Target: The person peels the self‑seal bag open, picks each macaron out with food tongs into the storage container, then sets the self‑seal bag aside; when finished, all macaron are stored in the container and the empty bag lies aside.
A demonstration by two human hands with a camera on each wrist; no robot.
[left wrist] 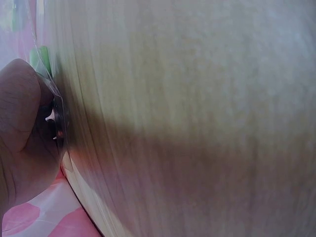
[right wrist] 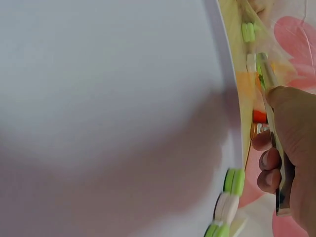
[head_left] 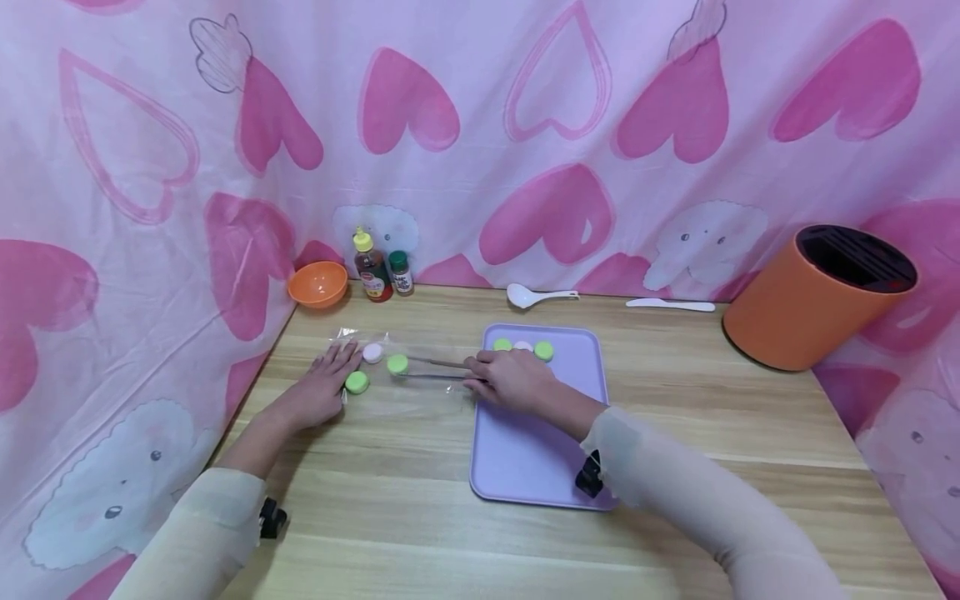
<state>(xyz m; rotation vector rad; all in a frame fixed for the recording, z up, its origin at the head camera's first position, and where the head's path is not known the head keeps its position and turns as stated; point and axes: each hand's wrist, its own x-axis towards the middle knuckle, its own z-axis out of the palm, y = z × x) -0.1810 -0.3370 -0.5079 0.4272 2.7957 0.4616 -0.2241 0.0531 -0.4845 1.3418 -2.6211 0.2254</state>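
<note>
My right hand [head_left: 512, 379] holds metal tongs [head_left: 438, 363] over the left edge of a purple tray [head_left: 540, 467]. At the tongs' tips is a green macaron [head_left: 397, 364], above a clear plastic sheet or bag [head_left: 420, 392]. With fingers stretched out, my left hand [head_left: 324, 390] rests on the left end of the plastic. Beside its fingers lie a pale pink macaron [head_left: 372, 353] and another green macaron [head_left: 357, 382]. Along the tray's far side sits a row of two green macarons and a pale one between them, seen also in the right wrist view, where a green macaron [right wrist: 234, 181] shows.
Toward the back left stand an orange bowl [head_left: 318, 285], a yellow-capped sauce bottle [head_left: 372, 267] and a green-capped seasoning jar [head_left: 401, 273]. A white spoon [head_left: 540, 296] and a white knife [head_left: 670, 305] lie along the back. An orange knife block [head_left: 795, 304] stands at the right.
</note>
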